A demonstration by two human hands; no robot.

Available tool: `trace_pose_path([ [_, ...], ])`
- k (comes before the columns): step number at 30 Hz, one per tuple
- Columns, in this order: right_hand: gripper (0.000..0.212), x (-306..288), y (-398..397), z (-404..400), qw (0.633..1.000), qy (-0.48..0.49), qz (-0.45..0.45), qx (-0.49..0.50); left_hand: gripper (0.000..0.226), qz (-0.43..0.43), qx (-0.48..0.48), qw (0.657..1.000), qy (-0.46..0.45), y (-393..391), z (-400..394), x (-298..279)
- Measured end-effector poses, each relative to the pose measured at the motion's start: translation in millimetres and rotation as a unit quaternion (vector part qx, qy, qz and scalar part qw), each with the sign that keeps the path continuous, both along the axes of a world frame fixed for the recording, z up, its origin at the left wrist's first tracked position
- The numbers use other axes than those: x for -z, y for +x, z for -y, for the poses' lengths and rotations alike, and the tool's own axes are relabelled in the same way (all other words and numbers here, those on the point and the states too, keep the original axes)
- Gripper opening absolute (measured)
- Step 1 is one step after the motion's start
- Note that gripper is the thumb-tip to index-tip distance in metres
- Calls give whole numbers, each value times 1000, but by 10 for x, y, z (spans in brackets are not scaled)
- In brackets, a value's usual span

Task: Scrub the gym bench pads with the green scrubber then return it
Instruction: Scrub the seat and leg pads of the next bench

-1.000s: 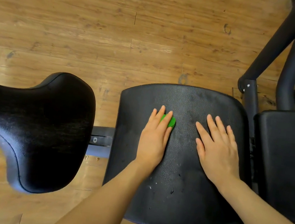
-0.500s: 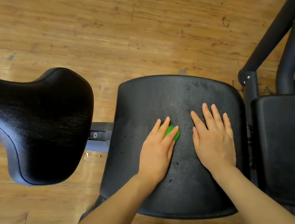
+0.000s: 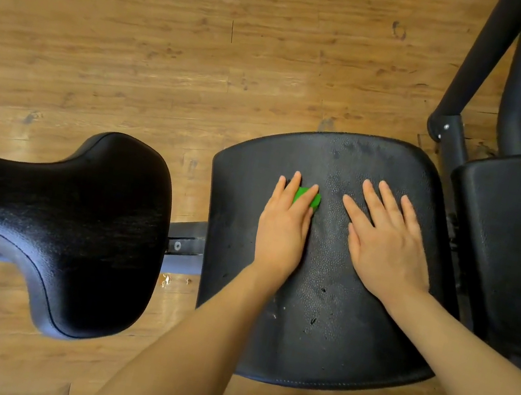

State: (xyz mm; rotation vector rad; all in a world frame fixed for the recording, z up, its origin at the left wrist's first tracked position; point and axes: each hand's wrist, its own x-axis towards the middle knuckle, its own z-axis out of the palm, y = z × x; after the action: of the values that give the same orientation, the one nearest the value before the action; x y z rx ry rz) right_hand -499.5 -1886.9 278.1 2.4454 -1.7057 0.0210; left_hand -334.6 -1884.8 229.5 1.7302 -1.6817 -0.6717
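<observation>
Left fingers [image 3: 293, 189] straight, pressing scrubber [image 3: 307, 198] flat on middle pad [image 3: 348, 345], left of centre toward its far edge. Right hand [image 3: 383, 243] flat, holding nothing, bracing. Risk: no grip, so the scrubber may slip from under the fingers. Long axis: cannot tell, mostly covered.

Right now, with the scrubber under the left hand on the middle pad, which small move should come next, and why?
Probably slide the left hand, pressing the green scrubber, back toward the near edge of the middle bench pad: dark specks still lie there, and the right hand rests flat on the pad.
</observation>
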Motion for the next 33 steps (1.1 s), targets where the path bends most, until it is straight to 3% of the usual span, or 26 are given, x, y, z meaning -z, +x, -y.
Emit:
trace_pose_path([
  [14,48,6,-2,-1,1000,1,1,-3,41,14,4,1000,-13,7,-583,133],
  [25,48,-6,7,-1,1000,5,-5,0,45,8,-39,999,8,78,-26,96],
  [33,49,-8,5,-1,1000,7,3,1,47,15,-36,999,16,61,-298,80],
])
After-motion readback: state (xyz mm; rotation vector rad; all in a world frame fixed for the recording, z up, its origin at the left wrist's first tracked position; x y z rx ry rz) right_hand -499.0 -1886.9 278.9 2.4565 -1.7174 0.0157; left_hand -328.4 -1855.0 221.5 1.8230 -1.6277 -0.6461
